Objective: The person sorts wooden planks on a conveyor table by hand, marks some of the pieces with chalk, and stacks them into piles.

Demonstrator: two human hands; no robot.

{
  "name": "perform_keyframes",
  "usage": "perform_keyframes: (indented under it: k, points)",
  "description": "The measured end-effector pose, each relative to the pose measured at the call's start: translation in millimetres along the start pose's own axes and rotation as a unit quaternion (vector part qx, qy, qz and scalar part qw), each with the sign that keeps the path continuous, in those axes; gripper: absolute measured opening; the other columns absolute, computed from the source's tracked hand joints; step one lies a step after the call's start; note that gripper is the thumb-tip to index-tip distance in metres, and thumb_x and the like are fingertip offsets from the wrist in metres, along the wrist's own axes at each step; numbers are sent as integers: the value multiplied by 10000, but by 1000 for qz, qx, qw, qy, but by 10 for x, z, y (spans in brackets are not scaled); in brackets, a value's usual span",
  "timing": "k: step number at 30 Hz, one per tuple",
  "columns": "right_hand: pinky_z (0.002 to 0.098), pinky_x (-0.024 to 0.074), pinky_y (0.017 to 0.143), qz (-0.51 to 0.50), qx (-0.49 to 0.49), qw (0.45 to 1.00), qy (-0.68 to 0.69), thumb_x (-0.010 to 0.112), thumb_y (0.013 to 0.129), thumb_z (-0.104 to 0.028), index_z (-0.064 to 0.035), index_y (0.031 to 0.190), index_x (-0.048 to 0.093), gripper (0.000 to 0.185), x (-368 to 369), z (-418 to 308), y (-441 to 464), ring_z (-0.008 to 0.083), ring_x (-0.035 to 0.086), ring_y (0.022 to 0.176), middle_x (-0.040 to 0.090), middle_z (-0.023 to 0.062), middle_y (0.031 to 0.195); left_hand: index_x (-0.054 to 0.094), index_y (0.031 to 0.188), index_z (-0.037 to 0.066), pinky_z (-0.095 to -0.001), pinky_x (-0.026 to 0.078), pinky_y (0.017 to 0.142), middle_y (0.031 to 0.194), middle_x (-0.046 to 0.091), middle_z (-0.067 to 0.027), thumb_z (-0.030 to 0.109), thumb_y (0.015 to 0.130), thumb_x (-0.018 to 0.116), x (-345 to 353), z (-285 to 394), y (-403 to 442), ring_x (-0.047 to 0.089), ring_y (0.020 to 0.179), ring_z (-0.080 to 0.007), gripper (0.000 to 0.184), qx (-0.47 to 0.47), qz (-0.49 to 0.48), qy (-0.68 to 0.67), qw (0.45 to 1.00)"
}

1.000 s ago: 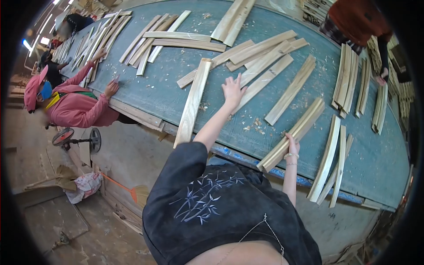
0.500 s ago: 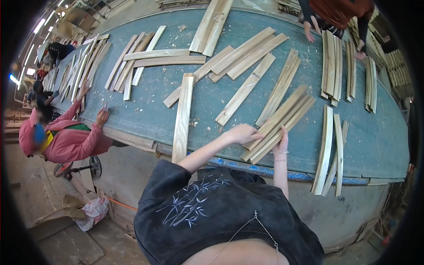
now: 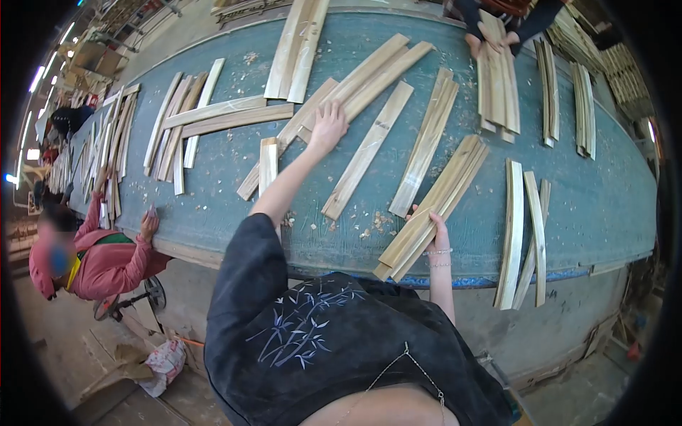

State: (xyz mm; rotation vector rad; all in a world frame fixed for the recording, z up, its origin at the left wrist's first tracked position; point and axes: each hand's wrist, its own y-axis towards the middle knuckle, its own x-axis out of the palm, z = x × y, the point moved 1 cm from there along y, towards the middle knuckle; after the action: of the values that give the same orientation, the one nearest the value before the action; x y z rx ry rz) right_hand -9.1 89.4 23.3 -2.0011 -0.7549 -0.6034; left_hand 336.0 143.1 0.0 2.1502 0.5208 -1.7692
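My right hand grips a bundle of wooden strips from below and the side, holding it slanted over the near part of the green table. My left hand reaches out over the table, its fingers stretched across the lower end of a group of wooden boards. Whether those fingers grip a board, I cannot tell. One loose board with chalk-like marks lies between my hands. Close to my left forearm is an upright-looking pale board, partly hidden behind the arm.
More strips overhang the near edge at right. Crossed strips lie at left. A person in pink stands at the left edge. Across the table another person's hands hold a board stack. Wood chips are scattered about.
My left hand has left the bundle and moved forward and left onto the other boards. The bundle stays in my right hand. Across the table, the other person's hands have come onto a stack.
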Motion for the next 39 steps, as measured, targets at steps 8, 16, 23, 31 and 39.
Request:
perform_keyframes:
  k: [8,16,23,31,39]
  points:
    - [366,512,672,25,-29,999,-28,570,747,-211,79,1050,437,440,61,-111,101,281,595,781,561,168,917,482,905,-45,-404,447,723,896,542,-243,125,778,475,-1287,619,-997,549,820,-363,212,-7,-170,-505,846]
    - [330,512,678,21,-25,995,-90,603,736,-138,65,1084,466,426,251,7,-152,232,600,784,565,156,962,498,855,-72,-370,456,756,1056,499,-227,189,761,559,-1322,1230,-2041,541,872,-351,284,120,-84,-508,849]
    - [418,479,782,-91,106,989,50,448,825,-324,70,1176,371,534,118,247,-74,319,551,924,515,176,1091,501,842,-2,-373,459,666,897,558,-170,252,779,538,-1264,1165,-2027,566,761,-310,263,241,-135,-450,849]
    - [361,503,727,-23,36,999,20,570,778,-237,28,1157,400,492,116,187,-233,271,577,887,560,163,974,363,1154,-55,-343,477,638,904,589,-214,401,820,489,-1050,1514,-1342,606,733,-304,579,-27,-148,-667,730]
    - [363,447,807,252,-82,782,-564,738,553,-266,10,1247,236,900,324,-253,-466,314,552,946,529,215,1062,201,1228,-89,-319,447,794,1054,501,-265,344,597,718,-891,2338,-950,552,930,-299,923,-122,-110,-686,709]
